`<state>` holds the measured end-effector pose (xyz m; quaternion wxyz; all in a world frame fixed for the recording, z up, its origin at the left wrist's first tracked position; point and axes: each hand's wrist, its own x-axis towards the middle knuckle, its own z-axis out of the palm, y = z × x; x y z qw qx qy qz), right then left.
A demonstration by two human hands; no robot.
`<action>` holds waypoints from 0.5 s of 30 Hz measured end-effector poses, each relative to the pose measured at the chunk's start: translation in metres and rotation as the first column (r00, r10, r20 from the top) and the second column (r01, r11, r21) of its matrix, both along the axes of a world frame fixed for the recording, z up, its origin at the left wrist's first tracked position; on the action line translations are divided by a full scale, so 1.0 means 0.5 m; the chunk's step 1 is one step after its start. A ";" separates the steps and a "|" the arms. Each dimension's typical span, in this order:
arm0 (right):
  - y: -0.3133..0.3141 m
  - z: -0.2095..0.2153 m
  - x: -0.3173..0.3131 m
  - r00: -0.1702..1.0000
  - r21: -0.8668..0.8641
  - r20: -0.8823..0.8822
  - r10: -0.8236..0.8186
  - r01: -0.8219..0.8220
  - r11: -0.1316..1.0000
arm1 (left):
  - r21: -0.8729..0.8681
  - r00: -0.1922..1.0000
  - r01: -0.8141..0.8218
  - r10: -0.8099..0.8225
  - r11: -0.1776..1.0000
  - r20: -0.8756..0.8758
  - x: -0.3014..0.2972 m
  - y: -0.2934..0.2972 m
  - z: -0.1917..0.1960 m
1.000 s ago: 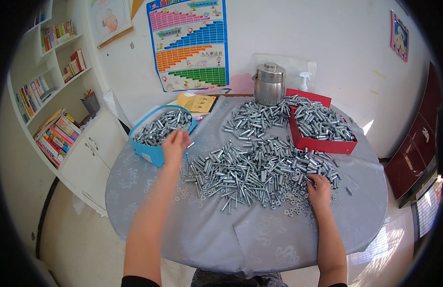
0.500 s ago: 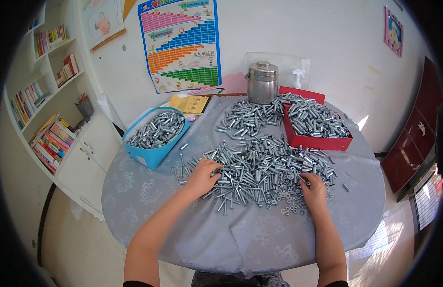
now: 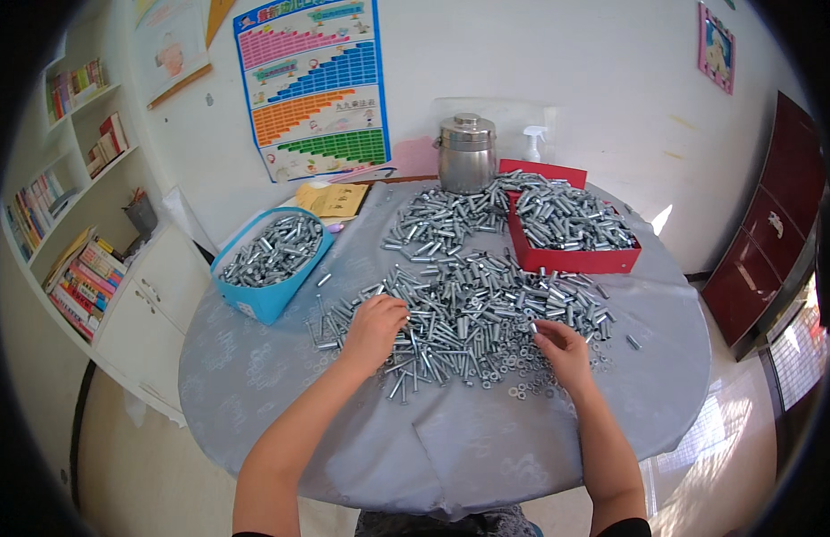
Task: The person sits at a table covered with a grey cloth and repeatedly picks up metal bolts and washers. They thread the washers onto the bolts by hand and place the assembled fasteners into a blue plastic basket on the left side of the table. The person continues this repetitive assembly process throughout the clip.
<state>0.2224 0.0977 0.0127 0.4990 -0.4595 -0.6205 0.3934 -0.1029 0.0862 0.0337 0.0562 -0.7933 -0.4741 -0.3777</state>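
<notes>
A large heap of loose metal bolts and sleeves (image 3: 469, 309) spreads over the middle of the table, with small nuts and washers (image 3: 527, 371) along its near right side. My left hand (image 3: 372, 333) is at the heap's left side, its fingers curled together; what they pinch, if anything, is hidden. On the right, my right hand (image 3: 567, 353) is just above the nuts and washers, thumb and fingers closed on a short shiny metal sleeve (image 3: 534, 328). Long thin bolts (image 3: 419, 362) lie between the two hands.
A blue box (image 3: 270, 300) of metal pieces stands left, a red box (image 3: 576, 260) heaped with them at back right. Behind are a steel pot (image 3: 466, 157), a spray bottle (image 3: 533, 143) and a yellow booklet (image 3: 330, 199). The grey tablecloth (image 3: 343, 447) covers the round table.
My right hand has come up off the pile, now with a shiny sleeve showing at its fingertips. My left hand stays at the heap's left side. The whole view has shifted slightly.
</notes>
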 end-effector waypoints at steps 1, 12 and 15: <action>0.001 -0.004 0.002 0.984 -0.103 -0.171 0.037 -0.056 0.993 | 0.003 0.996 -0.011 0.011 1.000 0.094 0.011 -0.002 0.009; -0.036 0.043 -0.010 0.856 -0.309 -0.465 0.224 -0.394 0.865 | -0.519 0.366 0.510 0.373 0.686 0.853 0.185 -0.120 0.022; -0.049 0.045 -0.022 0.891 -0.262 -0.304 0.336 -0.417 0.870 | -0.535 0.327 0.579 0.425 0.615 0.844 0.207 -0.135 -0.004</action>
